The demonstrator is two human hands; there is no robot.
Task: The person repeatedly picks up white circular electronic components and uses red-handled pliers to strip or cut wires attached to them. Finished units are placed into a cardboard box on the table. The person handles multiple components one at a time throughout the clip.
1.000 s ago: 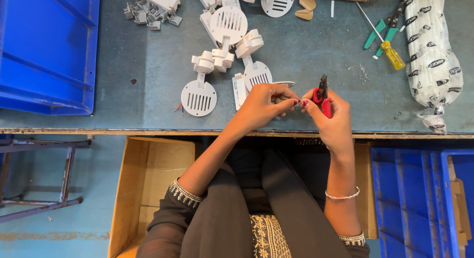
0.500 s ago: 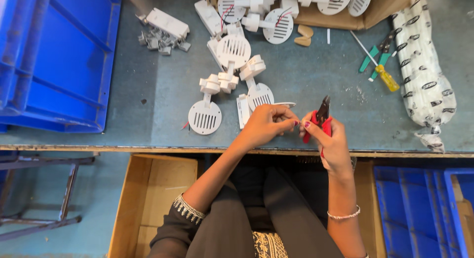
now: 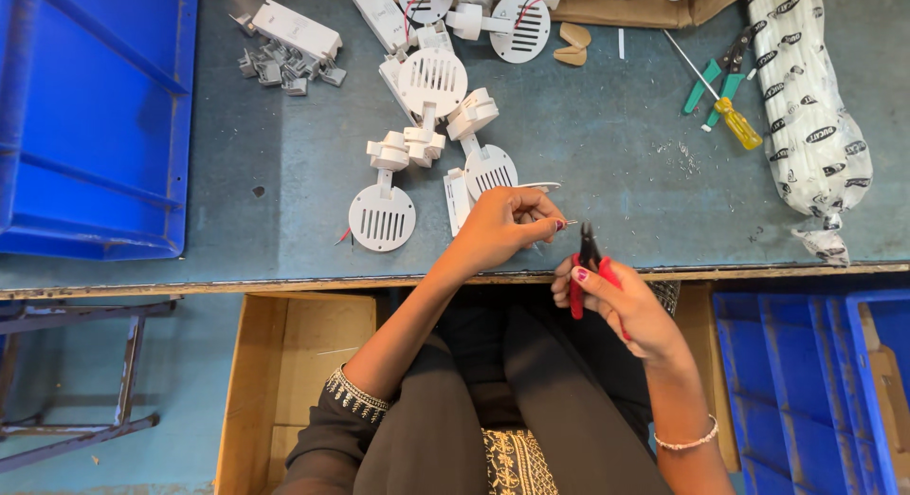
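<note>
The left hand [image 3: 502, 225] is pinching what appears to be a thin wire end [image 3: 567, 223] between closed fingertips, above the table edge [image 3: 284, 284]. The right hand [image 3: 616, 301] is gripping red-handled cutters [image 3: 590, 267], their tips pointing up just beside the wire, near the white round-grilled parts [image 3: 384, 215].

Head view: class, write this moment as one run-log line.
left hand: pinching thin wire | right hand: gripping red-handled cutters | cutters beside wire tip | white vented parts on bench
</note>
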